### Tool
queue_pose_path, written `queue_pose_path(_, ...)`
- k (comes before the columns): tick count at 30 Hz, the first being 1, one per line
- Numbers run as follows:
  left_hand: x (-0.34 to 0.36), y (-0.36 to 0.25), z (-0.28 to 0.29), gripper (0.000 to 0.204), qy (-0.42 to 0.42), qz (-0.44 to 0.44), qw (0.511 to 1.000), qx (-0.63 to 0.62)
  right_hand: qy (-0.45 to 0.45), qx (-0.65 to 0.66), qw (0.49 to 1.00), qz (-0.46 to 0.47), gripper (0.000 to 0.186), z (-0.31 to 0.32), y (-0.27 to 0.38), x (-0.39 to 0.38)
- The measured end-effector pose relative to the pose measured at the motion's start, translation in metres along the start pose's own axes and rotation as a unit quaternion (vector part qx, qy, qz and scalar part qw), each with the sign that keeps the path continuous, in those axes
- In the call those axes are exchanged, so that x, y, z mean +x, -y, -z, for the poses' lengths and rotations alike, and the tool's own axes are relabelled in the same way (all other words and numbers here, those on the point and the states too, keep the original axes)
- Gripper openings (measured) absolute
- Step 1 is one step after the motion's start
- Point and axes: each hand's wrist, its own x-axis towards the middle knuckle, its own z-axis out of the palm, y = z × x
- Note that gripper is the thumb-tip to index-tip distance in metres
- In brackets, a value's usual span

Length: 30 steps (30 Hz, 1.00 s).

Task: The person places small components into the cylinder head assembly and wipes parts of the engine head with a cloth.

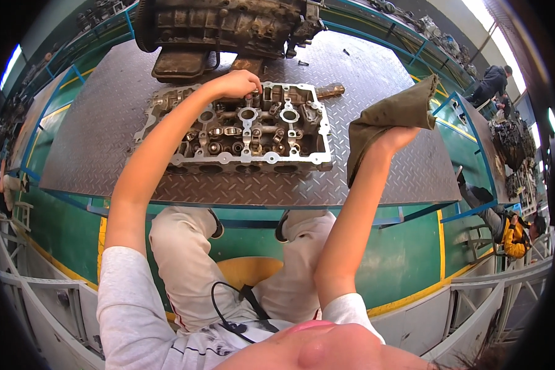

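An engine cylinder head (248, 132) lies on the patterned metal tabletop (388, 179) in front of me, its valve gear and round bores facing up. Over its far edge, near the middle, my left hand (237, 85) is closed, the fingertips pinched together and pointing down at the metal. What they hold, if anything, is too small to make out. Raised at the right of the cylinder head, my right hand (398, 139) grips a dark olive cloth (391, 111). The cloth stands up past the fingers, and one side hangs down along the wrist.
A large, dirty gearbox-like casing (222, 28) stands at the table's far side. A brown metal piece (330, 91) lies by the cylinder head's right corner. Small bolts (303, 63) lie farther back. At the right, people (493, 83) are near another bench bearing engine parts (513, 145).
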Motion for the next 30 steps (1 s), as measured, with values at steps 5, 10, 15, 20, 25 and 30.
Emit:
queue_pose_path(5,0.003,0.001,0.000,0.024,0.011,0.031,0.993,-0.109,-0.007,0.009,1.000,-0.006,0.056,0.003,-0.002,0.001)
queue_pose_path(10,0.009,0.008,-0.006,0.024,0.014,0.010,0.997,-0.077,0.010,0.016,1.000,-0.017,0.056,0.003,-0.003,0.003)
queue_pose_path(15,0.013,0.013,-0.016,0.028,-0.068,-0.003,0.998,-0.008,0.000,0.005,1.000,-0.022,0.051,-0.009,0.000,-0.008)
queue_pose_path(20,0.017,0.022,-0.030,0.033,-0.146,-0.041,0.978,0.141,-0.012,-0.008,1.000,-0.023,0.052,-0.006,-0.004,-0.005)
queue_pose_path(25,0.012,0.014,-0.031,0.032,-0.117,-0.072,0.985,0.102,-0.007,0.012,0.998,-0.054,0.051,-0.013,0.010,-0.013)
queue_pose_path(30,0.003,0.006,-0.041,0.031,-0.134,-0.059,0.970,0.194,-0.004,0.010,0.998,-0.060,0.052,-0.007,0.006,-0.007)
